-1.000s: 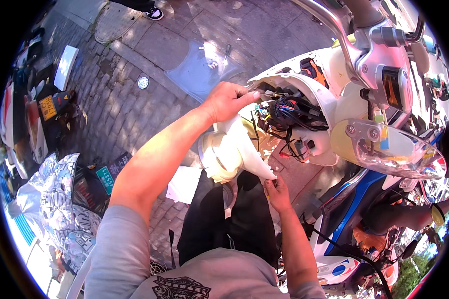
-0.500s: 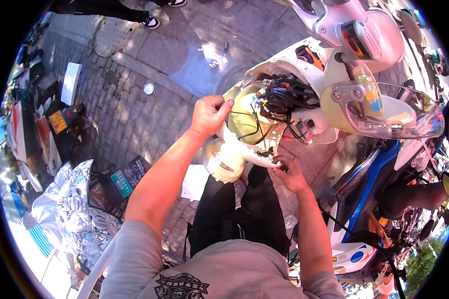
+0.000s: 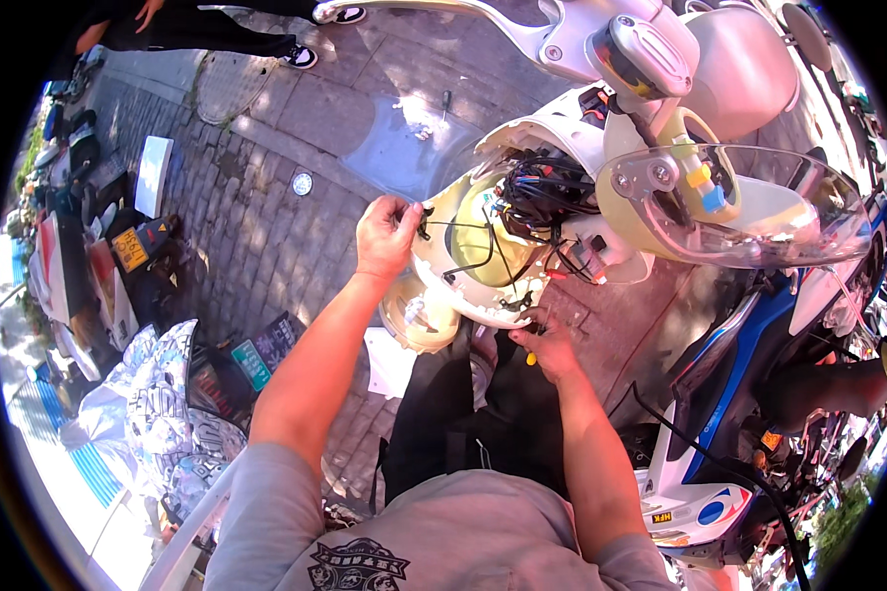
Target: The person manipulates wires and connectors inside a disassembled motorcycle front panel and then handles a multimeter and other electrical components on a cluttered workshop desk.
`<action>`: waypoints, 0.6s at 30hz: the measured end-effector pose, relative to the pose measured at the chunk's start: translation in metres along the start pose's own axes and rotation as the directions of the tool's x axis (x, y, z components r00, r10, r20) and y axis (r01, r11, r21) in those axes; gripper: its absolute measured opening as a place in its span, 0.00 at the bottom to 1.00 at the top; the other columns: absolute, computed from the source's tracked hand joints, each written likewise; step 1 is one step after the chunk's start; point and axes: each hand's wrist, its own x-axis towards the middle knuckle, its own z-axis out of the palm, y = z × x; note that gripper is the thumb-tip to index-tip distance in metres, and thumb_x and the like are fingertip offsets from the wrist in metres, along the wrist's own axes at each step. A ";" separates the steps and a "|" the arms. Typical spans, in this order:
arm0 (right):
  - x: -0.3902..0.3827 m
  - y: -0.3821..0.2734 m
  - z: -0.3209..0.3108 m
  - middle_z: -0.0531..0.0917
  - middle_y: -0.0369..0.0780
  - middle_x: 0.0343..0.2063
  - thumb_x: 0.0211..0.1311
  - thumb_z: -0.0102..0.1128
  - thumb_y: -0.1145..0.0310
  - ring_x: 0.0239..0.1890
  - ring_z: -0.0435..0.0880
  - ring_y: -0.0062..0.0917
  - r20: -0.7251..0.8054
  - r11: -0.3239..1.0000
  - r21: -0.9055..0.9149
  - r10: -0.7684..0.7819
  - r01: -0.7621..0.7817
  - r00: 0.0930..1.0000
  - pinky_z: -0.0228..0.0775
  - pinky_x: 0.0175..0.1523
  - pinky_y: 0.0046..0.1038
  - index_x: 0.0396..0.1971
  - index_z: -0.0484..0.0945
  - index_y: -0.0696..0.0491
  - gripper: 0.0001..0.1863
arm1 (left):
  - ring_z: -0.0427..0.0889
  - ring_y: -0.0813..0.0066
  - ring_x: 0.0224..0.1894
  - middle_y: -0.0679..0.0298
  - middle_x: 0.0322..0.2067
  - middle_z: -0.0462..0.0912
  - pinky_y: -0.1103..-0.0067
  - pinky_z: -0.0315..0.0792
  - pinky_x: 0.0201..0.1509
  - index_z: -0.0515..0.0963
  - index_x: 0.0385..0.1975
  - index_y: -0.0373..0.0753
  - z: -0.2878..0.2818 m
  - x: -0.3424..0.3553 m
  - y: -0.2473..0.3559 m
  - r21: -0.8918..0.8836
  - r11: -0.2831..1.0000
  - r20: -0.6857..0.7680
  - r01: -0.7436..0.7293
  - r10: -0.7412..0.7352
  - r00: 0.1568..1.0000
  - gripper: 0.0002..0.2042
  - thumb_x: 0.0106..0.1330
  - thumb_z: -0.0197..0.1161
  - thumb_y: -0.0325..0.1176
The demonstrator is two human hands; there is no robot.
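Note:
In front of me is the opened front of a white scooter, with a bundle of dark wires (image 3: 542, 192) and thin black cables across a yellowish round headlight housing (image 3: 475, 241). My left hand (image 3: 386, 236) pinches the left edge of the white front cover (image 3: 443, 281), beside a small black clip (image 3: 425, 223). At the cover's lower right rim, the fingers of my right hand (image 3: 547, 347) are closed on the edge. A small yellow piece (image 3: 532, 359) shows under those fingers; its kind is unclear. Below the cover is a cream round part (image 3: 419, 315), partly hidden.
A clear windshield (image 3: 749, 207) and a handlebar lever (image 3: 443, 8) stick out above the work. A blue-white scooter (image 3: 719, 414) stands at right. A translucent sheet (image 3: 394, 148) and a screwdriver (image 3: 446, 102) lie on the paving. Another person's legs (image 3: 227, 32) are at the far left.
The white cover has tilted, showing more of its inner side, and both hands have shifted slightly left with it. The yellow piece has come into sight at my right hand.

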 end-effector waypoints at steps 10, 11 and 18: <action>0.006 -0.027 0.007 0.85 0.35 0.40 0.56 0.83 0.74 0.42 0.80 0.22 0.007 0.986 -0.150 0.070 -0.069 0.998 0.76 0.48 0.27 0.50 0.83 0.57 0.23 | 0.78 0.51 0.64 0.49 0.66 0.75 0.57 0.68 0.66 0.51 0.80 0.44 -0.029 -0.026 0.015 -0.167 0.715 0.357 0.678 -0.597 0.718 0.48 0.68 0.70 0.58; -0.001 -0.043 0.013 0.85 0.36 0.41 0.55 0.83 0.73 0.43 0.80 0.22 -0.010 0.969 -0.239 0.065 -0.066 0.998 0.76 0.50 0.27 0.50 0.83 0.57 0.23 | 0.78 0.51 0.63 0.49 0.65 0.75 0.57 0.68 0.66 0.52 0.79 0.44 -0.031 -0.023 0.020 -0.155 0.711 0.371 0.686 -0.602 0.707 0.47 0.68 0.69 0.58; 0.001 -0.027 0.019 0.86 0.42 0.48 0.53 0.83 0.70 0.51 0.83 0.29 -0.081 0.945 -0.321 0.030 -0.055 0.996 0.74 0.62 0.31 0.52 0.83 0.59 0.26 | 0.80 0.46 0.63 0.48 0.67 0.74 0.54 0.66 0.70 0.51 0.79 0.45 -0.042 -0.011 0.030 -0.064 0.717 0.491 0.694 -0.583 0.647 0.47 0.69 0.67 0.60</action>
